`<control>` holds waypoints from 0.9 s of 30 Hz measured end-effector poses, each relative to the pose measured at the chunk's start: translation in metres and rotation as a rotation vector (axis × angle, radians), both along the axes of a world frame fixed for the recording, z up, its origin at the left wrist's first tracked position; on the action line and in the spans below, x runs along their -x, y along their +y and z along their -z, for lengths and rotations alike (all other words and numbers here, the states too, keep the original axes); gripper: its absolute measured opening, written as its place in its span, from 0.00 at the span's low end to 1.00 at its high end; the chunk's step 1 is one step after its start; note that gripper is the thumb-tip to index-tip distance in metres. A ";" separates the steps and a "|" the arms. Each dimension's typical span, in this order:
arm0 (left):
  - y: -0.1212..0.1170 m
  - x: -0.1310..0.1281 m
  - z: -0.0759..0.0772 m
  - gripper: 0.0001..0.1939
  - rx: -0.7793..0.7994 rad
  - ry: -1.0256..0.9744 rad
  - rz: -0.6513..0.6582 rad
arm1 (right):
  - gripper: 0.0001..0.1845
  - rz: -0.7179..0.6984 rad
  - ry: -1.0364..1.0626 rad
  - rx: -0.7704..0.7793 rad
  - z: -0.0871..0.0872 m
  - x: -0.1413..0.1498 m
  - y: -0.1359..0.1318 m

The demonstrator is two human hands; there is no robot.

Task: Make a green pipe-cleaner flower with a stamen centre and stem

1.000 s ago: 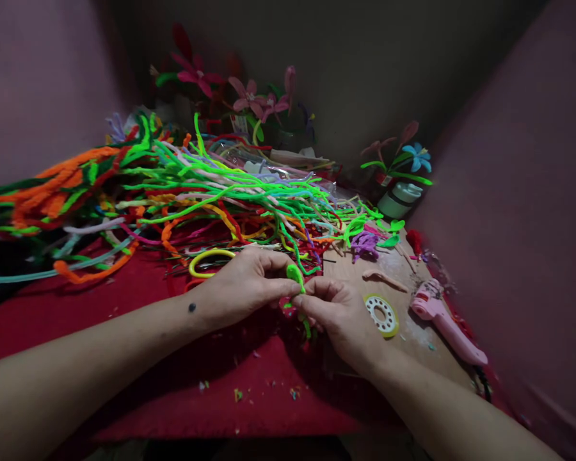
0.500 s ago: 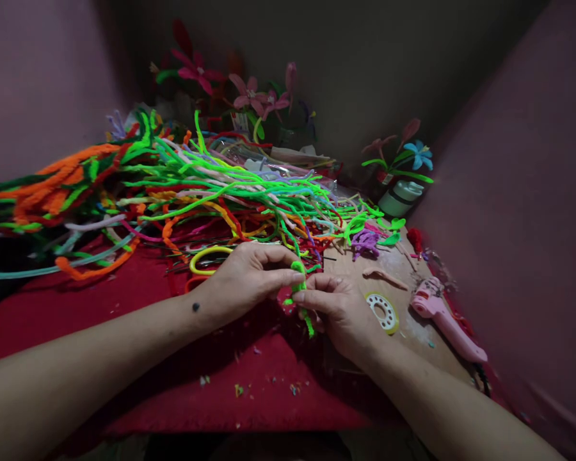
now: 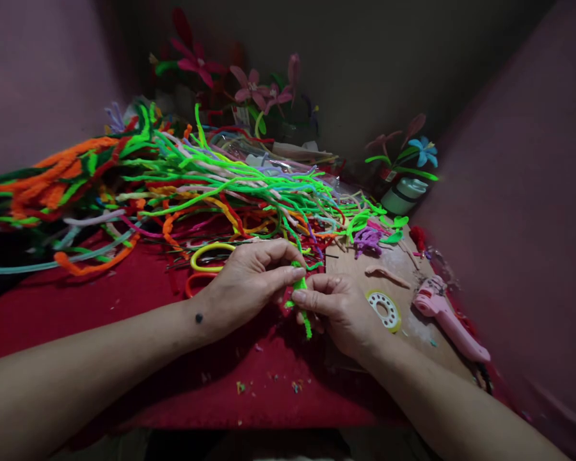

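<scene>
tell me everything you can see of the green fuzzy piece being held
The green piece is bright and fuzzy, like pipe cleaner. The left hand pinches its upper part, the right hand its middle. A narrow tail hangs below the right fingertips, and a short bit sticks out to the left. It seems held above the red cloth; fingers hide the rest.

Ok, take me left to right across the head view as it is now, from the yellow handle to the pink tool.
Yellow handle, left hand, bright green fuzzy piece, right hand, yellow-edged white roll, pink tool.
</scene>
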State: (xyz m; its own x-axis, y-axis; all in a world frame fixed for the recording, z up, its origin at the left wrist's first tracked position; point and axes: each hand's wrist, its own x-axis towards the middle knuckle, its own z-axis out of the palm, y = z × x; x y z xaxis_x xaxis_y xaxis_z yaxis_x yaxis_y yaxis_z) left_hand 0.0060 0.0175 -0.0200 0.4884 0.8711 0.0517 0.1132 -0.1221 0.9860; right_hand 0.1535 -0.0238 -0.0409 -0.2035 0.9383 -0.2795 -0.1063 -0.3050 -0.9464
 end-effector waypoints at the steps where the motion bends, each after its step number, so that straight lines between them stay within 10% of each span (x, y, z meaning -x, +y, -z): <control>1: 0.000 0.000 0.001 0.04 -0.032 0.018 -0.020 | 0.15 0.002 -0.001 0.004 0.000 0.000 0.000; 11: 0.009 0.004 -0.004 0.08 0.097 0.174 0.098 | 0.11 0.058 -0.036 -0.012 0.002 0.000 -0.001; 17: 0.005 0.003 0.003 0.07 -0.353 0.209 -0.059 | 0.12 0.061 -0.016 0.021 0.003 0.000 0.001; 27: 0.007 0.004 -0.002 0.10 -0.336 0.233 -0.064 | 0.13 -0.053 0.061 -0.017 0.005 -0.001 0.001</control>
State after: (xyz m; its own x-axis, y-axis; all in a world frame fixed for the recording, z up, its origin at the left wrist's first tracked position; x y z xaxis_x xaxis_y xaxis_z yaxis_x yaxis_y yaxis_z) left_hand 0.0015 0.0241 -0.0175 0.4659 0.8536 0.2329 0.3467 -0.4183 0.8395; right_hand 0.1542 -0.0227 -0.0464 -0.2690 0.9304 -0.2491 -0.1486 -0.2957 -0.9437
